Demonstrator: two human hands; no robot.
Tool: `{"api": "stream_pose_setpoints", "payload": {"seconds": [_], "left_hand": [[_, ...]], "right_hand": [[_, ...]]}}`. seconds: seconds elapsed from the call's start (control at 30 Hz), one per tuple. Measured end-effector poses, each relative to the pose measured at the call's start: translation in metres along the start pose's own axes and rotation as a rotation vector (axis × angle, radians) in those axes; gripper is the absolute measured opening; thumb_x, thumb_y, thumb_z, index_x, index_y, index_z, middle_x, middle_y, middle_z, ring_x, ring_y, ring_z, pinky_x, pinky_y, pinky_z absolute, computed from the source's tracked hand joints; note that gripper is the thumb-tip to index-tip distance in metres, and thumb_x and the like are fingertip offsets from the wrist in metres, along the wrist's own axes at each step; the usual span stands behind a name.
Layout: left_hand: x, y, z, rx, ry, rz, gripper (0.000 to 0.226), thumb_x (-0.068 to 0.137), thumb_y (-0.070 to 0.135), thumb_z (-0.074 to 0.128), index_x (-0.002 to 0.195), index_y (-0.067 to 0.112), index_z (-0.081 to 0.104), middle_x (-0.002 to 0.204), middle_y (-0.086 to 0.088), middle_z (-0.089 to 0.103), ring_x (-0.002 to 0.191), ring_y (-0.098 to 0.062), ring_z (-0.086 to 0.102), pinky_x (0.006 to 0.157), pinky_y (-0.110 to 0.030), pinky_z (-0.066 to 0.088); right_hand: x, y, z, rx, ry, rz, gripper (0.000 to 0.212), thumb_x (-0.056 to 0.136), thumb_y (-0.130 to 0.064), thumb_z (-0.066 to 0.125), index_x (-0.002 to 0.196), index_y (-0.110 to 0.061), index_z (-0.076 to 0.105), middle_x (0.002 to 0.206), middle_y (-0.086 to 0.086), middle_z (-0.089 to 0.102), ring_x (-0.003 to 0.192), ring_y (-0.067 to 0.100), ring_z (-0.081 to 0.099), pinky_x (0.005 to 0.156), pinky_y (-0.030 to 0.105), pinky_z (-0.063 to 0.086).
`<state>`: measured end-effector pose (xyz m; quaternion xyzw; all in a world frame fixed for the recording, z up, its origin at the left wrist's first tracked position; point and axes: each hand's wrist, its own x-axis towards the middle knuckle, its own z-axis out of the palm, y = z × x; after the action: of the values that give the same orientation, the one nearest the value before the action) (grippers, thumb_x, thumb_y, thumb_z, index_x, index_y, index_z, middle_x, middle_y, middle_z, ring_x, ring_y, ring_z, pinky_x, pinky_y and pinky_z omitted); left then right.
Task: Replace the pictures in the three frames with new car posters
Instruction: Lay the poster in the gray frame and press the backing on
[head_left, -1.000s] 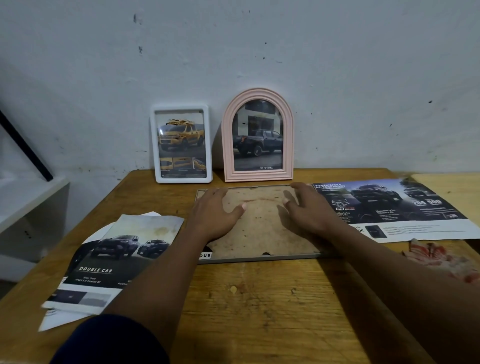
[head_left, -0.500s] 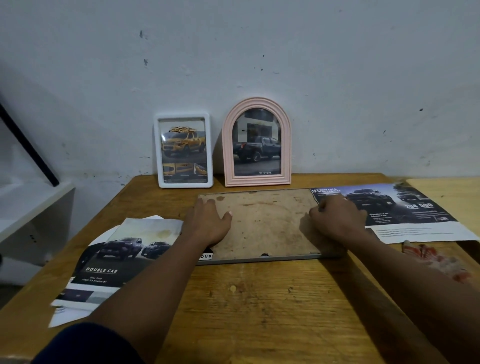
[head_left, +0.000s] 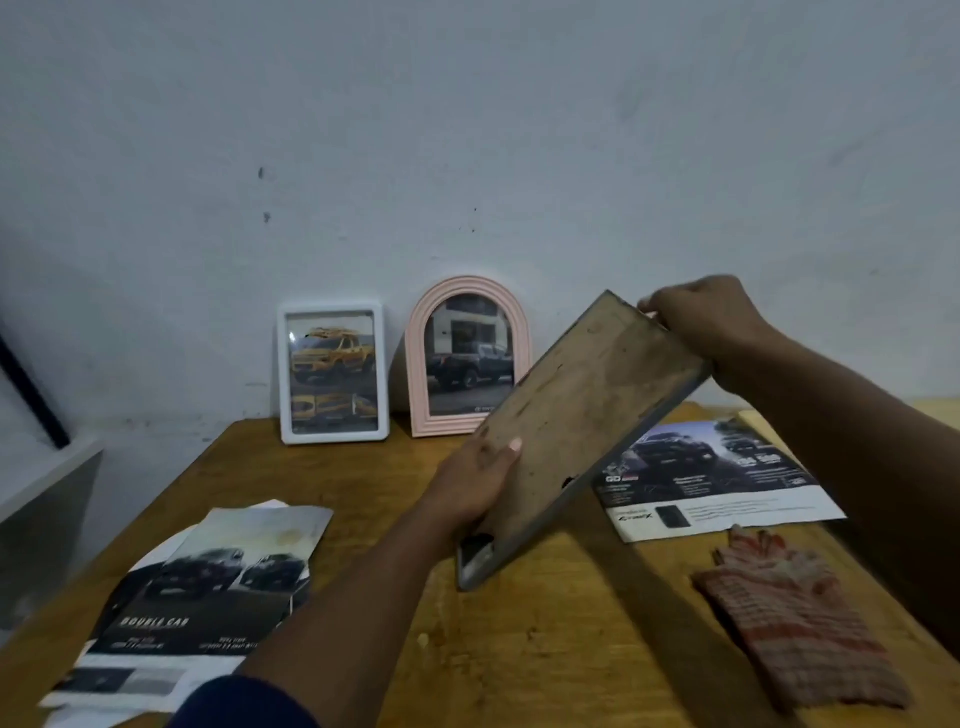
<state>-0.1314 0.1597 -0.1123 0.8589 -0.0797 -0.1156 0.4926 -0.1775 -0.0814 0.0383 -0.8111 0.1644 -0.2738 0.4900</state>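
Fingers of my left hand clamp big frame low on its left edge; right hand grips its top corner. Frame tilted, back toward me, partly blocking pink frame. White frame beside it. Posters, cloth on table. Half a second ago frame lay flat.
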Motion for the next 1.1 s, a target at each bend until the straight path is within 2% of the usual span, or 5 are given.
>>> {"api": "stream_pose_setpoints", "payload": {"seconds": [0.27, 0.47, 0.67, 0.93, 1.1], "left_hand": [[-0.018, 0.127, -0.003, -0.307, -0.188, 0.172, 0.07, 0.095, 0.077, 0.021, 0.131, 0.027, 0.054, 0.129, -0.008, 0.061, 0.117, -0.03, 0.057, 0.106, -0.055, 0.045], [-0.036, 0.166, -0.089, -0.278, -0.092, 0.194, 0.101, 0.068, 0.097, 0.043, 0.138, 0.025, 0.059, 0.137, -0.02, 0.059, 0.124, -0.04, 0.057, 0.105, -0.056, 0.045], [-0.052, 0.141, -0.143, -0.293, 0.026, 0.179, 0.038, 0.098, 0.029, 0.06, 0.13, 0.008, 0.058, 0.114, -0.018, 0.059, 0.091, -0.028, 0.065, 0.062, -0.032, 0.059], [-0.062, 0.045, -0.152, -0.615, 0.225, -0.078, 0.024, 0.1, 0.007, 0.049, 0.124, 0.002, 0.054, 0.107, -0.021, 0.062, 0.091, -0.029, 0.064, 0.06, -0.036, 0.062], [-0.071, -0.021, -0.136, -0.717, 0.291, -0.244, 0.03, 0.098, 0.007, 0.049, 0.126, -0.002, 0.051, 0.11, -0.026, 0.063, 0.098, -0.032, 0.064, 0.082, -0.043, 0.061]], "right_hand": [[-0.006, -0.082, -0.01, 0.142, -0.242, -0.163, 0.019, 0.091, -0.017, 0.059, 0.097, -0.006, 0.073, 0.084, 0.008, 0.076, 0.076, 0.017, 0.073, 0.071, 0.031, 0.053], [-0.03, -0.088, 0.027, 0.179, -0.348, -0.268, 0.02, 0.101, -0.028, 0.051, 0.109, -0.019, 0.067, 0.099, 0.004, 0.075, 0.098, 0.016, 0.07, 0.084, 0.033, 0.052], [-0.051, -0.041, 0.067, 0.022, -0.377, -0.26, 0.027, 0.097, -0.037, 0.055, 0.104, -0.018, 0.073, 0.107, 0.003, 0.071, 0.1, 0.022, 0.065, 0.088, 0.041, 0.052], [-0.1, 0.065, 0.095, -0.362, -0.407, -0.067, 0.05, 0.097, -0.046, 0.053, 0.136, -0.015, 0.053, 0.126, 0.01, 0.061, 0.099, 0.022, 0.06, 0.082, 0.04, 0.055], [-0.122, 0.092, 0.097, -0.38, -0.441, 0.017, 0.057, 0.096, -0.052, 0.05, 0.139, -0.016, 0.044, 0.133, 0.012, 0.057, 0.112, 0.028, 0.059, 0.092, 0.047, 0.052]]}}
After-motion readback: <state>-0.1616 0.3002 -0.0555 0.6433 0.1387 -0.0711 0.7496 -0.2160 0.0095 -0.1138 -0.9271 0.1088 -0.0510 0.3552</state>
